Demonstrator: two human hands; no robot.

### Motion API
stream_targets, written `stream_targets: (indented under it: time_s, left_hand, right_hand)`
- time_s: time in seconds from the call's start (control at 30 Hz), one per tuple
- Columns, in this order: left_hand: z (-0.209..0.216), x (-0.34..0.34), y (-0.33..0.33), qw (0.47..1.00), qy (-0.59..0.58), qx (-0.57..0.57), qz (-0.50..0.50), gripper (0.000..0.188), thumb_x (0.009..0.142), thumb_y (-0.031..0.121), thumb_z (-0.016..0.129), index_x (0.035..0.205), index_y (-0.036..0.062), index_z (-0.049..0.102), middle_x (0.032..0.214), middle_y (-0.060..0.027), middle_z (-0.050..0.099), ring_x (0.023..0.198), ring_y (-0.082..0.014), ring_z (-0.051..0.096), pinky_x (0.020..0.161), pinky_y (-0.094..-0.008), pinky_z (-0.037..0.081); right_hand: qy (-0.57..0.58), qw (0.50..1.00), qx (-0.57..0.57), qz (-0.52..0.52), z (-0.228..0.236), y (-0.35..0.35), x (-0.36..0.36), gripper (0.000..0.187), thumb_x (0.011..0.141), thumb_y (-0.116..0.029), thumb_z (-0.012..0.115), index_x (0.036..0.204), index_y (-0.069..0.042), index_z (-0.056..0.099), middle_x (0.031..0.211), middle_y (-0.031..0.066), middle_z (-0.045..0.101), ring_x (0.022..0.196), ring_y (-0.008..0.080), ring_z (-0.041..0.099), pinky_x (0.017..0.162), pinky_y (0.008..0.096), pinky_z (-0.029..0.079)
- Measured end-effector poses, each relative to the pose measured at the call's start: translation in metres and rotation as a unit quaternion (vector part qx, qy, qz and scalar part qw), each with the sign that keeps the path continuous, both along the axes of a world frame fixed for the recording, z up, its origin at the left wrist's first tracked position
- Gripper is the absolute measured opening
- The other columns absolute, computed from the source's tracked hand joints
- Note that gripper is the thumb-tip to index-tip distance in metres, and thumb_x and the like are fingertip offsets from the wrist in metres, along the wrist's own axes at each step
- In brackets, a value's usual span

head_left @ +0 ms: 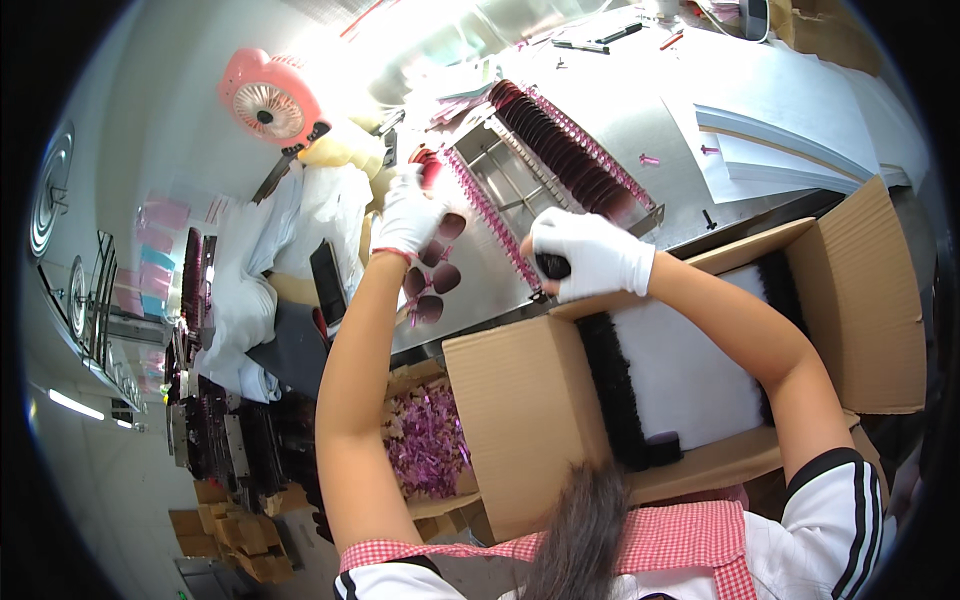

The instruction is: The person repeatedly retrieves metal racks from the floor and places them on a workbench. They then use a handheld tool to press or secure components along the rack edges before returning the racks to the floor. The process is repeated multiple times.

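Cardboard box (520, 400) holds dark lenses (612, 390) (stacked rows).

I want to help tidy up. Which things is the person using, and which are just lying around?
In use:
- left hand holding a strip of dark lenses
- right hand gripping a dark piece
- metal rack of lenses
- open cardboard box

Lying about:
- pink fan
- pens
- paper sheets
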State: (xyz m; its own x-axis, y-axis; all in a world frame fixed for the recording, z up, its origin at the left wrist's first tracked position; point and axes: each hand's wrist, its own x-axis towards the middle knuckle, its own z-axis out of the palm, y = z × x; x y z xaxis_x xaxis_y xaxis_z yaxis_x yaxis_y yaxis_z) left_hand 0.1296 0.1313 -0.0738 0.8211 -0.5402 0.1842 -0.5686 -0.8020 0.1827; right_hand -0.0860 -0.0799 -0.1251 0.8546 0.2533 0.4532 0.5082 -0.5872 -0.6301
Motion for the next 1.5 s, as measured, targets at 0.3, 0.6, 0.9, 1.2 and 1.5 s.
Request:
stream_targets:
  time_s: [0.3,0.6,0.9,1.2,1.5]
  left_hand:
    - [-0.039,0.113,-0.019,0.981,0.175,-0.08,0.037,0.028,0.081,0.016,0.073,0.099,0.0034,0.057,0.071,-0.006,0.06,0.057,-0.0174,0.058,0.053,-0.0338,0.05]
    - [-0.037,0.089,-0.059,0.974,-0.168,0.15,0.016,0.027,0.09,0.024,0.056,0.109,0.0047,0.059,0.087,-0.0174,0.068,0.072,-0.0316,0.066,0.066,-0.045,0.05]
    - [0.015,-0.064,-0.032,0.985,0.145,-0.089,-0.037,0.025,0.092,0.018,0.054,0.104,-0.0021,0.063,0.086,-0.0149,0.068,0.075,-0.0255,0.067,0.072,-0.0356,0.052]
    - [0.044,-0.173,-0.023,0.884,0.026,0.068,-0.461,0.018,0.094,0.01,0.052,0.109,0.0002,0.058,0.101,-0.0182,0.062,0.088,-0.0345,0.066,0.076,-0.0391,0.053]
    - [0.001,-0.138,-0.126,0.981,0.107,-0.004,-0.163,0.089,0.075,0.043,0.082,0.131,-0.0145,0.044,0.126,-0.0279,0.059,0.119,-0.0321,0.059,0.101,-0.0389,0.047]
  right_hand:
    - [0.021,0.996,-0.017,0.081,-0.005,-0.014,0.003,0.041,0.072,-0.022,0.073,0.11,-0.013,0.06,0.1,0.014,0.063,0.092,0.0355,0.065,0.08,0.043,0.054]
    - [0.062,0.997,-0.016,0.053,-0.002,-0.012,0.001,0.047,0.07,-0.019,0.074,0.115,-0.014,0.061,0.107,0.0128,0.064,0.098,0.0342,0.065,0.086,0.0407,0.054]
    - [-0.089,0.95,0.246,-0.17,-0.005,0.021,0.0,0.064,0.063,-0.007,0.085,0.121,-0.007,0.058,0.122,0.0148,0.055,0.115,0.0326,0.055,0.1,0.0386,0.047]
    - [-0.127,0.967,0.173,-0.135,0.01,0.02,-0.057,0.059,0.066,-0.01,0.081,0.121,-0.009,0.059,0.118,0.0124,0.057,0.109,0.0304,0.06,0.093,0.0374,0.053]
    - [0.031,0.913,0.196,-0.356,-0.018,-0.077,-0.075,0.047,0.074,-0.021,0.081,0.115,-0.008,0.062,0.114,0.0135,0.064,0.106,0.0274,0.064,0.093,0.0342,0.052]
